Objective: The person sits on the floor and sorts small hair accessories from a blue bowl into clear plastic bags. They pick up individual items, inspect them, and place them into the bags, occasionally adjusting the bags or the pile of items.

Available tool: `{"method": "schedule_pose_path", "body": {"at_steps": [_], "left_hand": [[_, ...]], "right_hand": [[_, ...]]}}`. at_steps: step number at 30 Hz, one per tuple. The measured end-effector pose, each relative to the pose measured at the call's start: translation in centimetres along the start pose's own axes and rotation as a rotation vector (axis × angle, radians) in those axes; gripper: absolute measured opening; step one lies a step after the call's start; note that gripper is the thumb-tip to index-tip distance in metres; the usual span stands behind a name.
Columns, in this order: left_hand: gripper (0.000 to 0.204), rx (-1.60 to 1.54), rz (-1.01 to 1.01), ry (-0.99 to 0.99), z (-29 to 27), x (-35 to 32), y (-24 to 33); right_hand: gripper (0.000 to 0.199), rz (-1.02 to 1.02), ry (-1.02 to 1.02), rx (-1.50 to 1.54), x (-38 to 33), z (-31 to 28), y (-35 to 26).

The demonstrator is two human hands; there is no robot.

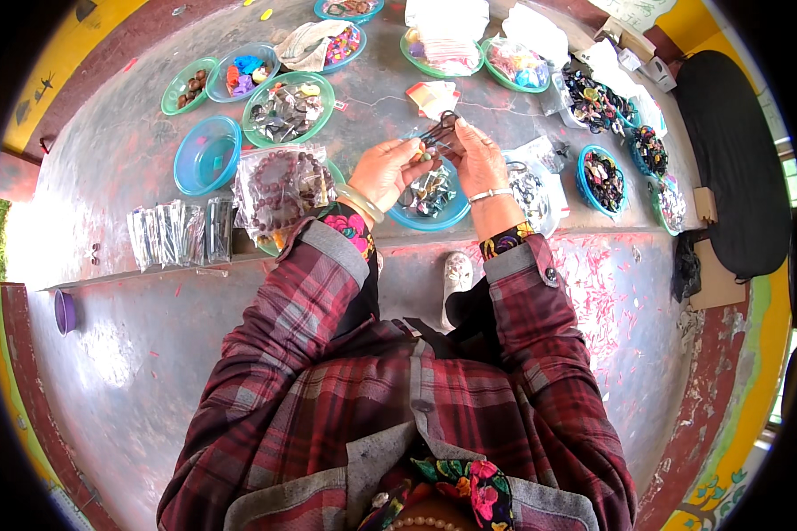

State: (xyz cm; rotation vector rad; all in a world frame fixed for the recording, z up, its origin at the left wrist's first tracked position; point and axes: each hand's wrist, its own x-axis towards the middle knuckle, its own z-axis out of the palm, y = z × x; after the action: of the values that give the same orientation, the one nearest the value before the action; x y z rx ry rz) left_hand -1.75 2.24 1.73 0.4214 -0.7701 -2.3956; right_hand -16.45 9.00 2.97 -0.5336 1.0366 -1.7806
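The left hand [381, 181] is above the near middle of the platform [363, 124], its grip closed in a fingertip pinch on a small, rounded, greenish bead [425, 157]. The right hand [484, 164] is just beside it, its grip closed on the dark, looped handles of the scissors [448, 119]. The scissors slant toward the left fingertips; contact between blades and bead cannot be determined.

The bead and scissors are above a round blue basin [427, 224], which contains glossy pieces [433, 190] in dark and pale tones. A smooth, pale ring bangle [360, 203] encircles the left wrist; a thin, metallic bracelet [491, 193] encircles the right. Both sleeves are woven plaid with grey cuffs.

Left of the blue basin is a clear, creased plastic bag [279, 177] of round, dark red-brown beads. Farther left, flat, narrow packets [170, 232] form a row along the near edge. Beyond the bag is a round green basin [331, 99] of shiny, irregular pieces. On the far side of the hands is an orange and white card [434, 96]. At the right is a blue basket [584, 181] of dark, multicoloured pieces.
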Motion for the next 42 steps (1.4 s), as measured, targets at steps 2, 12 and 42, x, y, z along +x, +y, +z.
{"method": "schedule_pose_path", "body": {"at_steps": [2,12,42], "left_hand": [[0.019,0.007,-0.005,0.004,0.3,-0.1,0.0],[0.021,0.236,-0.025,0.026,0.6,-0.5,0.4],[0.026,0.29,0.015,0.299,-2.0,-0.2,0.4]], "right_hand": [[0.025,0.007,0.051,-0.018,-0.1,0.1,-0.2],[0.025,0.032,0.036,-0.335,-0.1,-0.3,-3.6],[0.016,-0.012,0.318,-0.464,-2.5,-8.7,-10.7]]}}
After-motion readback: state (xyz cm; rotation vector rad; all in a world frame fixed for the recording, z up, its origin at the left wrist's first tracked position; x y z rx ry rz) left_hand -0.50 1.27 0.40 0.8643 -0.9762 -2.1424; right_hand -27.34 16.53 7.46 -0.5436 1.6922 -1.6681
